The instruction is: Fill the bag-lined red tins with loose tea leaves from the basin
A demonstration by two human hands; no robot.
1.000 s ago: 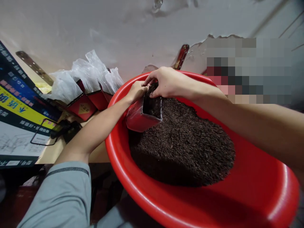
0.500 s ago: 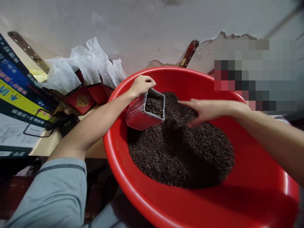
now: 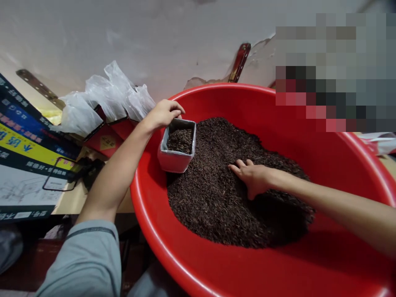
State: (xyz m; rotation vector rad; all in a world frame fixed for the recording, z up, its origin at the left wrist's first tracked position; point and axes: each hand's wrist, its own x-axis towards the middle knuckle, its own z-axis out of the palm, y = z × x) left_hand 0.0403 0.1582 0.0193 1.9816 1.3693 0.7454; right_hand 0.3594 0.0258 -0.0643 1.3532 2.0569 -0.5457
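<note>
A large red plastic tub [image 3: 235,268] holds a heap of dark, thin, twisted loose tea leaves [image 3: 213,198]. Against its left inner wall stands a red square box [image 3: 176,162] with a clear plastic liner folded over its rim. Tea leaves fill the box to a little below the top. My left hand [image 3: 167,113] grips the box's back left rim, fingers curled over the edge. Fingers spread and palm down, my right hand [image 3: 252,177] is over the heap to the right of the box, at or just above the leaves, holding nothing.
Left of the tub, several red boxes [image 3: 108,142] stand in a row with clear plastic bags [image 3: 107,99] sticking up. A printed carton [image 3: 27,165] and a black wire-framed object [image 3: 62,175] are at the far left. Behind is a pale wall [image 3: 154,41]; the upper right is pixelated.
My right hand has drawn back from near the box toward the right and lower over the heap. The box now stands more upright, with my left hand still on its rim. The view has shifted slightly.
</note>
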